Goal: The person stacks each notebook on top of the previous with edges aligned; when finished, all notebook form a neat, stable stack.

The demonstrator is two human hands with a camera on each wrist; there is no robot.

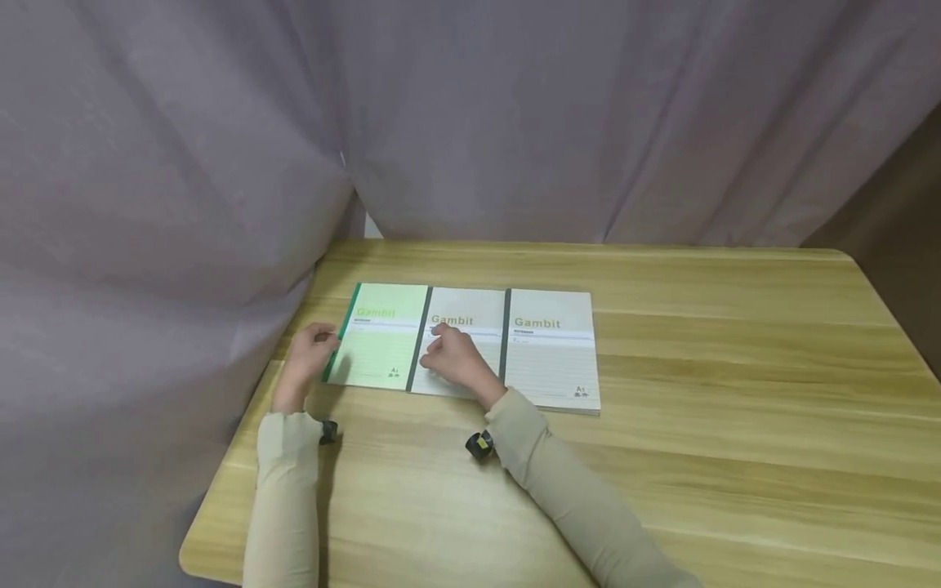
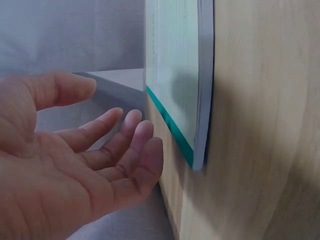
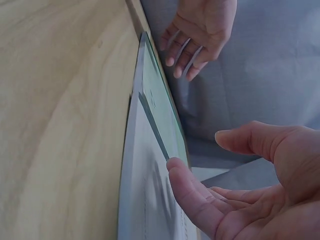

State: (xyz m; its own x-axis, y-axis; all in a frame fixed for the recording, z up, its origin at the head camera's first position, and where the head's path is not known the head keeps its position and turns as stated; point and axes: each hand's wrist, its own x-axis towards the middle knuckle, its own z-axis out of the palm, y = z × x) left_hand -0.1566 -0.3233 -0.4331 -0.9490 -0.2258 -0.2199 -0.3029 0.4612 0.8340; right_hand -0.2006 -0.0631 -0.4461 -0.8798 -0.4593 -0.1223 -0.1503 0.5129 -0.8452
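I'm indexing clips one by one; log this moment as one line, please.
left grip: empty, by green notebook | right grip: empty, over middle notebook | right notebook: flat on table

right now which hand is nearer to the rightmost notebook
The right hand: it is over the middle notebook, just left of the rightmost notebook. The left hand is farther off, by the green notebook's left edge.

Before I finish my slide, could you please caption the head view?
Left hand and right hand near three Gambit notebooks lined up on a table.
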